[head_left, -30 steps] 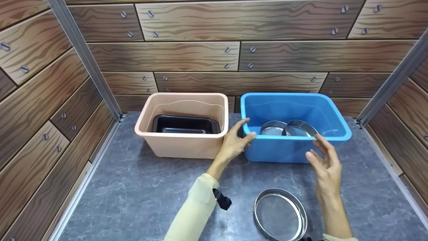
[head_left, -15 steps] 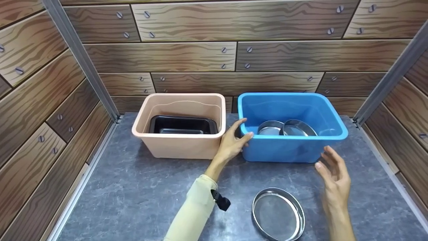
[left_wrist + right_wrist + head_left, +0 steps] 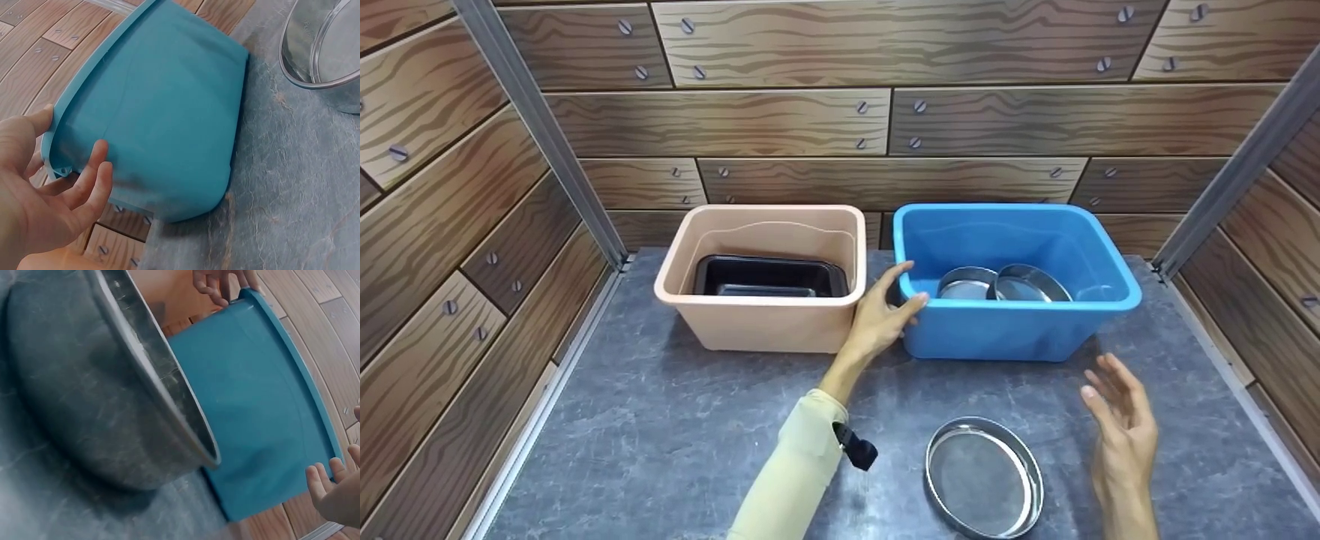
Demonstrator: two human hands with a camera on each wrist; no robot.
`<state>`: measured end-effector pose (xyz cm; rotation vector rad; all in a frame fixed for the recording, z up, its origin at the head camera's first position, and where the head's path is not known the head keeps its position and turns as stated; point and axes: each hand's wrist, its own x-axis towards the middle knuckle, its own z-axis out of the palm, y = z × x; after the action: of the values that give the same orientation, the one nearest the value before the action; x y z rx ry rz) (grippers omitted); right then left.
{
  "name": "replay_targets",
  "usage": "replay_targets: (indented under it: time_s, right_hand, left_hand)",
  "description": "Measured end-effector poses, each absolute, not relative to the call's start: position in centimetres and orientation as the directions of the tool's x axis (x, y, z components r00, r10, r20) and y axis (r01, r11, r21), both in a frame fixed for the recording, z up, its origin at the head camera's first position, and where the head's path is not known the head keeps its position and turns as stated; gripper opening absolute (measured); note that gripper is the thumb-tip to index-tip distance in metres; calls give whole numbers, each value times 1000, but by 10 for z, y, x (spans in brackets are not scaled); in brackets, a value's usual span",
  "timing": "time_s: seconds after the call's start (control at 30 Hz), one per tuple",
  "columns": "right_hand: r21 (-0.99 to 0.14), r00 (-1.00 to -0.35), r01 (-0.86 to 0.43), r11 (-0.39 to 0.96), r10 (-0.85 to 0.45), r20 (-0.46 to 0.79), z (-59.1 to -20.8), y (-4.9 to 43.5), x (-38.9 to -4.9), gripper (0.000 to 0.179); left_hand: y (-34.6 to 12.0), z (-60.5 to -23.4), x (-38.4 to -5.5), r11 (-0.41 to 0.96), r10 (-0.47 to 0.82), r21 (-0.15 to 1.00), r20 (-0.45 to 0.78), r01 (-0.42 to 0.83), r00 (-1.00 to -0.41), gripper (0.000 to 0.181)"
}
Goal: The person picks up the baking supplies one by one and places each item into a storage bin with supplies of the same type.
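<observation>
My left hand (image 3: 879, 321) grips the front left corner of the blue bin's rim, thumb and fingers on either side of it. The blue bin (image 3: 990, 334) stands upright, with two round metal sieves (image 3: 1030, 285) leaning inside it; their lower parts are hidden by the front wall. A larger round metal sieve (image 3: 982, 480) lies mesh down on the table before the bin. Right of that sieve, my right hand (image 3: 1125, 435) hovers with fingers loosely bent, holding nothing. In the right wrist view the sieve's side wall (image 3: 84, 382) looms close.
A beige bin (image 3: 780, 326) stands left of the blue one, close beside my left hand, with a black rectangular pan (image 3: 769, 274) in it. Wood-patterned walls (image 3: 795, 120) enclose the grey marbled table (image 3: 660, 435) at the back and both sides.
My right hand has drawn back from the blue bin's front rim, down and to the right. The left hand keeps its hold on the rim, and the sieves stay where they were.
</observation>
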<state>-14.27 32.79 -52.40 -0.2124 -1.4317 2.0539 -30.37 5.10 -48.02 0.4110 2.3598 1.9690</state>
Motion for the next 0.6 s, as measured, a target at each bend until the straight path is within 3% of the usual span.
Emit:
replay_targets:
  time_s: [0.2,0.6]
  right_hand:
    - [-929,-830,-274,-248,549,98,-536,330,-136,49]
    - [-996,-950,-36,-79,311,10,-557,336,-130,42]
  left_hand:
    - [51,-481,-304,143,233,972,148,185,-961,62]
    - [51,-481,-304,150,229,975,128,165,-965,63]
